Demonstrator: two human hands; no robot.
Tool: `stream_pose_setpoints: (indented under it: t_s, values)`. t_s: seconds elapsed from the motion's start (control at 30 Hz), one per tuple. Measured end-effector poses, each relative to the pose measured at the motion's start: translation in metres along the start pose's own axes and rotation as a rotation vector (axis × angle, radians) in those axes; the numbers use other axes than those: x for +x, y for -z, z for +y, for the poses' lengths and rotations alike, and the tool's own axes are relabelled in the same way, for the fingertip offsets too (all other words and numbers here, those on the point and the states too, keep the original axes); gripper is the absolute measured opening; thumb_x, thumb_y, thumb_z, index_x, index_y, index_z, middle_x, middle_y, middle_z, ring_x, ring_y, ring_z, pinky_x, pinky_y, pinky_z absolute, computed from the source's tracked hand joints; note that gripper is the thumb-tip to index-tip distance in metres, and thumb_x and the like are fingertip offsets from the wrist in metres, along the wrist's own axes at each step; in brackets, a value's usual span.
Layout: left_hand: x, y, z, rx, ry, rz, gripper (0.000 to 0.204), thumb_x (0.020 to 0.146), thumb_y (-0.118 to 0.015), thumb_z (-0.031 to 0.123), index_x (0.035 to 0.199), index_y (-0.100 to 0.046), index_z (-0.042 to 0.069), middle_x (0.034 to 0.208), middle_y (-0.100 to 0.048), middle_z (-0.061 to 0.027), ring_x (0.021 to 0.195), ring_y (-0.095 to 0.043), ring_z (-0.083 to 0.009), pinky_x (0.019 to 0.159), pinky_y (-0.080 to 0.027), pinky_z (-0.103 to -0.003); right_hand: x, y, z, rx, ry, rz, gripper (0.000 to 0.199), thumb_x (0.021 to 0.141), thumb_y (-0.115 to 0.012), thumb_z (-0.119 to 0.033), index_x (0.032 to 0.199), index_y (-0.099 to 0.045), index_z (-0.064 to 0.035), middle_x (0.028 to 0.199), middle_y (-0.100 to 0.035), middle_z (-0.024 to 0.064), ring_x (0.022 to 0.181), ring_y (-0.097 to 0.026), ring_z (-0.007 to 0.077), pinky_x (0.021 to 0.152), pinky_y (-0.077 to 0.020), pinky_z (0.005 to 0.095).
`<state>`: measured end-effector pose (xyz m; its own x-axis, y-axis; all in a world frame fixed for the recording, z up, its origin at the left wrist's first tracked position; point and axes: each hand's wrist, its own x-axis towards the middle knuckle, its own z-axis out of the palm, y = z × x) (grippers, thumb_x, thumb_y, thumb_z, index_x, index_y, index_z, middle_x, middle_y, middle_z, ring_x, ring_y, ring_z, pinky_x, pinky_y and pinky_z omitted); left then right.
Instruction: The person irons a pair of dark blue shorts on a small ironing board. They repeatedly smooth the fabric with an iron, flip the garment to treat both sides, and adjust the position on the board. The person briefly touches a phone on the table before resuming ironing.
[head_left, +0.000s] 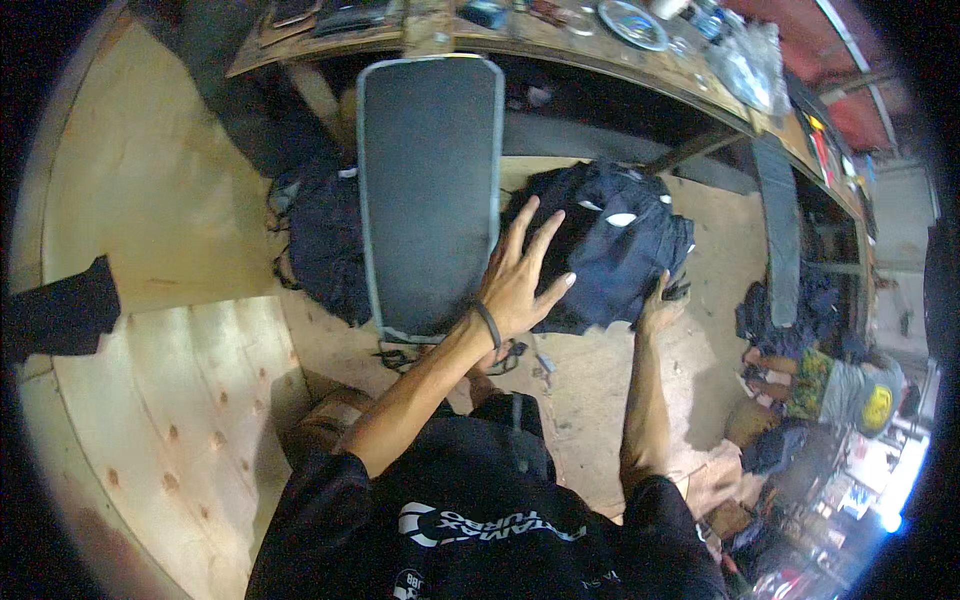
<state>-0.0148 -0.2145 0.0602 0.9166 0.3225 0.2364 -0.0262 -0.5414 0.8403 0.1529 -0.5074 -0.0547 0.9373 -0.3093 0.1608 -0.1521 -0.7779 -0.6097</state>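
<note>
A pile of dark navy cloth pieces (610, 245) with small white patches lies on the floor in front of me, a little right of centre. My left hand (518, 280) is open with its fingers spread, over the gap between the pile and a long padded grey-black board (430, 190). Whether it touches the cloth I cannot tell. At the pile's right edge, my right hand (660, 308) is closed on the navy cloth, thumb on the near side and the other fingers partly hidden. The board has a pale grey rim and rounded corners.
Another dark cloth heap (325, 245) lies left of the board. A wooden workbench (590, 55) with tools and plastic bags (750, 65) runs along the far side. Plywood sheets (190, 400) stand at left. Another person (850, 390) sits low at the right beside dark cloth.
</note>
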Motion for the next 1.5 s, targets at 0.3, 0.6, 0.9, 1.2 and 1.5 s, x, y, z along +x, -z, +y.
stream_pose_setpoints:
  t_s: [0.3, 0.6, 0.9, 1.2, 1.5]
  values:
    - [-0.075, 0.152, -0.288, 0.251, 0.743, 0.159, 0.057, 0.098, -0.070, 0.027, 0.147, -0.053, 0.002, 0.159, -0.043, -0.0202, 0.148, -0.041, -0.0400, 0.121, -0.034, -0.059, -0.206, -0.044, 0.132, 0.319, -0.239, -0.680, 0.071, 0.108, -0.062, -0.033, 0.160, -0.032, 0.0045, 0.148, -0.053, 0.0343, 0.141, -0.051, 0.0372, 0.116, -0.0416, 0.0433]
    - [-0.012, 0.171, -0.461, 1.026, 0.588, -0.667, 0.064, 0.098, -0.067, 0.039, 0.154, -0.051, 0.014, 0.165, -0.040, -0.0168, 0.156, -0.031, -0.0336, 0.129, -0.015, -0.063, -0.291, 0.005, 0.066, -0.226, 0.216, -1.051, 0.042, 0.095, -0.070, -0.022, 0.131, -0.061, -0.0030, 0.126, -0.063, 0.0275, 0.117, -0.065, 0.0450, 0.098, -0.0530, 0.0502]
    - [-0.198, 0.114, -0.133, 0.327, 0.072, -1.057, 0.030, 0.091, -0.074, 0.034, 0.113, -0.074, 0.013, 0.099, -0.077, -0.0117, 0.088, -0.075, -0.0284, 0.084, -0.060, -0.044, -0.289, 0.088, -0.093, -0.461, 0.707, -1.227, 0.054, 0.091, -0.070, -0.020, 0.144, -0.062, -0.0236, 0.138, -0.055, 0.0273, 0.122, -0.057, 0.0420, 0.095, -0.0496, 0.0528]
    - [-0.163, 0.147, -0.093, 0.456, -0.260, -0.316, 0.041, 0.086, -0.085, 0.042, 0.070, -0.062, 0.012, 0.063, -0.057, -0.0033, 0.057, -0.056, -0.0253, 0.061, -0.042, -0.042, -0.224, 0.071, -0.120, -0.621, 0.829, -1.043, 0.062, 0.088, -0.070, -0.067, 0.136, -0.071, -0.0261, 0.149, -0.047, 0.0254, 0.141, -0.045, 0.0467, 0.113, -0.0400, 0.0614]
    - [0.024, 0.161, -0.110, 0.688, -0.125, 0.134, 0.059, 0.096, -0.069, 0.059, 0.123, -0.068, 0.007, 0.134, -0.061, -0.0153, 0.126, -0.056, -0.0328, 0.099, -0.046, -0.053, -0.126, -0.039, -0.251, 0.219, 0.634, -0.361, 0.040, 0.096, -0.076, -0.026, 0.128, -0.066, -0.0027, 0.138, -0.054, 0.0348, 0.124, -0.058, 0.0528, 0.101, -0.0517, 0.0537]
